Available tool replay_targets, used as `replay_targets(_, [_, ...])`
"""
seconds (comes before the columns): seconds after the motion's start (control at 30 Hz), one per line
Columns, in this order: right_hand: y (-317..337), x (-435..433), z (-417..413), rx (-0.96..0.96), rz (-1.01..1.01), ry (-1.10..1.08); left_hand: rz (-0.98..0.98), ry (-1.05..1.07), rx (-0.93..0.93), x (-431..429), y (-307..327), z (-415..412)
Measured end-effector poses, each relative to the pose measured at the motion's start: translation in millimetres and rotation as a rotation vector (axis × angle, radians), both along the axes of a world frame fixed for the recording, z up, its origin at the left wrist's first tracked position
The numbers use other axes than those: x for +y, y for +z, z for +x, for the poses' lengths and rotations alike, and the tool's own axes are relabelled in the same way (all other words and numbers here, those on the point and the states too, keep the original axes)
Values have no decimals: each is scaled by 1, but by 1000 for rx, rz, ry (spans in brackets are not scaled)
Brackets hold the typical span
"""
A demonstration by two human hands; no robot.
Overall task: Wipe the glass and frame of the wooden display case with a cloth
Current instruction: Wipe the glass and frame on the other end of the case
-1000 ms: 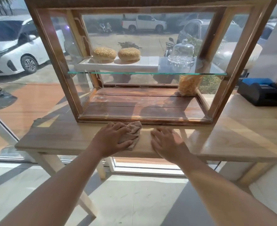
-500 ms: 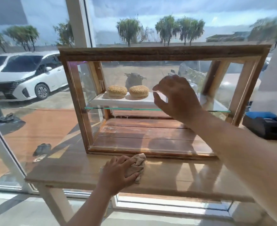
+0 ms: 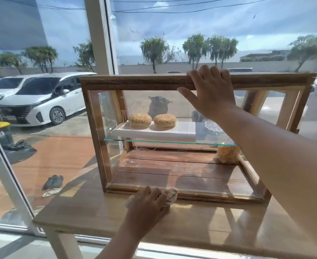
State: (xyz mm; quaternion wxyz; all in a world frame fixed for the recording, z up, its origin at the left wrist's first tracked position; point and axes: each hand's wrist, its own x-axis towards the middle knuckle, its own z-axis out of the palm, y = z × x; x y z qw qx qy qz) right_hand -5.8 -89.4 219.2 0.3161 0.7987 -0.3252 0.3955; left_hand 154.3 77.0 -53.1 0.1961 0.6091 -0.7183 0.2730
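The wooden display case (image 3: 135, 82) with glass walls stands on a light wooden table (image 3: 90, 212) by a large window. My right hand (image 3: 211, 90) grips the case's top front rail, fingers over the top and thumb against the front. My left hand (image 3: 147, 204) holds a crumpled beige cloth (image 3: 170, 196) on the table, right at the case's bottom front rail. Inside, a glass shelf (image 3: 154, 142) carries a white tray (image 3: 183, 132) with two sesame buns (image 3: 141, 120).
A clear glass dish (image 3: 212, 125) sits on the shelf behind my right forearm, and a bag of pale food (image 3: 227, 155) lies on the case floor at the right. Beyond the window are white cars (image 3: 42, 98), a bin (image 3: 1, 131) and shoes (image 3: 53, 181).
My right hand rose from in front of the glass to the top rail and took hold of it. The left hand moved the cloth closer to the bottom rail. The view tilted upward.
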Motion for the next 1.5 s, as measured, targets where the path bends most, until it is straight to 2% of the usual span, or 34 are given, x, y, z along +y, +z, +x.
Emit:
replay_targets(0.1, [-3,-2,1,-25,-35,13,-328,-54,77,-19,64,-1])
replay_targets(0.2, [-5,-2,3,-85,-51,45,-561,-87,166,-41,150,2])
replay_targets(0.27, [-5,-1,5,-127,-45,60,-624,-62,137,-54,196,7])
replay_targets(0.33, [-5,-1,6,-142,-49,66,-597,-49,65,-66,219,10])
replay_targets(0.4, [-6,-3,6,-154,-68,72,-555,-30,-4,-74,215,13])
replay_targets(0.6, [-10,-6,8,-151,-128,50,-438,31,-112,-63,151,35])
replay_targets(0.7, [-12,-9,7,-103,-165,-7,-459,32,-171,-62,162,40])
replay_targets(0.87, [-15,-14,6,-77,-215,-25,-569,93,-123,-66,195,51])
replay_targets(1.03, [-16,-13,8,-94,-207,-31,-500,119,-138,-59,166,62])
replay_targets(1.17, [-16,-13,8,-95,-213,-37,-569,197,-147,-54,170,72])
replay_targets(1.33, [-17,-17,8,-110,-227,-42,-641,147,-140,-76,202,45])
replay_targets(1.4, [-17,-16,8,-115,-233,-35,-578,70,-155,-77,189,39])
replay_targets(1.5, [-16,-15,8,-103,-218,-44,-429,2,-291,-64,144,41])
